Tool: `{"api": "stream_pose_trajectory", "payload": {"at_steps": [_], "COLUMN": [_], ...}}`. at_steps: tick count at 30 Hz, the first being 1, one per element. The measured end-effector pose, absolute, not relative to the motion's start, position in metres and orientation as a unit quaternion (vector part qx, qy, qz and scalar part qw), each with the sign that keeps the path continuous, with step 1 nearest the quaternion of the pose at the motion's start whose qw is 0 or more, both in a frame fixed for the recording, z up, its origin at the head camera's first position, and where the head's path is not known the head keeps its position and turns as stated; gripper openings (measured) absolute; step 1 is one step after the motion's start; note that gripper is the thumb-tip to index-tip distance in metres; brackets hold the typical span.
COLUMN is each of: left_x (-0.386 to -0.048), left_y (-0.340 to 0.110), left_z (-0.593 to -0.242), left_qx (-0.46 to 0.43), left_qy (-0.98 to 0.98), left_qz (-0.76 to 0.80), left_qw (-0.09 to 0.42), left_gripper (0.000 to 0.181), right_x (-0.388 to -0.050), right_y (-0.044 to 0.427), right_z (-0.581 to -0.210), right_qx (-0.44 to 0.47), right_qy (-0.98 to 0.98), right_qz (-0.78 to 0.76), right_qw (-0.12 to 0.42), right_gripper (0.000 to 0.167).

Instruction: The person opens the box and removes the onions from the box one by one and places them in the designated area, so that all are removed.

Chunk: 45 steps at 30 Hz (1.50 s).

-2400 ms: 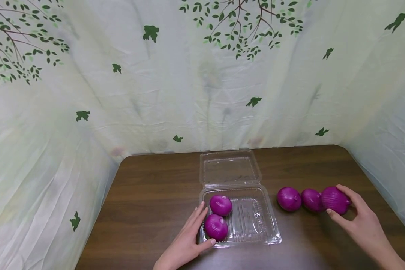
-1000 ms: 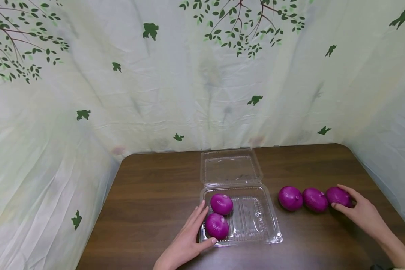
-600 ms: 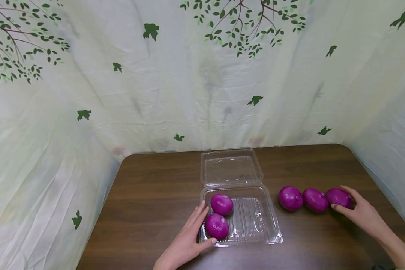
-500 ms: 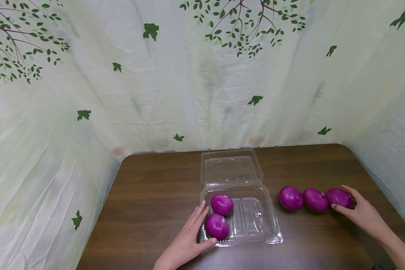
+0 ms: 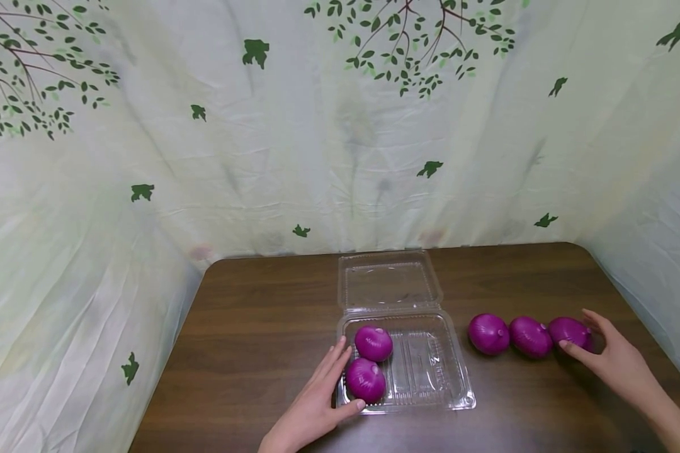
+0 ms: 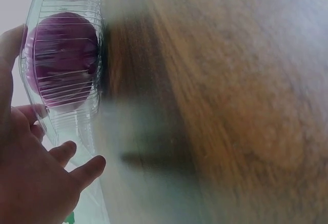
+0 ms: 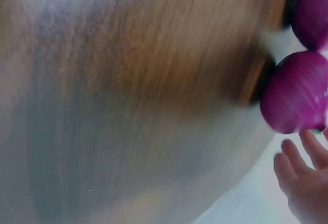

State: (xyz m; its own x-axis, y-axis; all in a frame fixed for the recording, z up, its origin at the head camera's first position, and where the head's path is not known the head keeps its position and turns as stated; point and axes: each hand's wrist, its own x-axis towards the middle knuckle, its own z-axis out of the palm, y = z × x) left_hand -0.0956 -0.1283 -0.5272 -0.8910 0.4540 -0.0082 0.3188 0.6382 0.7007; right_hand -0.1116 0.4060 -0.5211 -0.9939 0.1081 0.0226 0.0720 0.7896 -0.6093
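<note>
In the head view my left hand (image 5: 317, 402) lies along the left side of a clear hinged plastic container (image 5: 430, 377), fingers straight and thumb at the near rim. Inside, along that left side, sit two red onions, one far (image 5: 373, 343) and one near (image 5: 365, 380). The left wrist view shows an onion (image 6: 64, 62) through the ribbed wall. To the right, three more red onions stand in a row: left (image 5: 488, 334), middle (image 5: 530, 336) and right (image 5: 569, 333). My right hand (image 5: 617, 358) is spread beside the right onion, thumb close to it, index finger apart.
The container's lid (image 5: 388, 280) lies folded back behind its base. Everything stands on a dark brown wooden table (image 5: 260, 340). A pale curtain (image 5: 317, 145) with leaf prints hangs behind the table and along its sides.
My right hand first held a large onion at the row's end, which has turned and settled. Since then its fingers have loosened and drawn slightly off to the right. The left hand stays put.
</note>
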Motion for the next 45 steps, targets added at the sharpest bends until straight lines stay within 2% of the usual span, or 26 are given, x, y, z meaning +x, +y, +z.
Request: {"api": "stream_pose_trajectory", "payload": {"at_steps": [11,16,33,45], "left_x": [-0.096,-0.097,-0.096,-0.095], "left_y": [-0.129,-0.129,-0.129,-0.129], "left_z": [-0.528,-0.527,-0.529,-0.530], "left_qx": [0.224,0.225,0.222,0.220], "left_qy": [0.901,0.901,0.900,0.901], "left_qz": [0.363,0.364,0.367,0.365], "left_qw": [0.080,0.077,0.083,0.082], "left_gripper": [0.089,0.089,0.090,0.090], "right_x": [-0.104,-0.103,-0.100,-0.098], "right_y": [0.372,0.352,0.271,0.229], "right_z": [-0.503,-0.501,-0.494,-0.503], "right_qx": [0.033,0.073,0.153,0.224], "right_qy": [-0.932,-0.919,-0.900,-0.879], "right_qz": [0.315,0.319,0.354,0.392], "right_qw": [0.178,0.219,0.204,0.156], "right_gripper": [0.067,0.066,0.070,0.063]}}
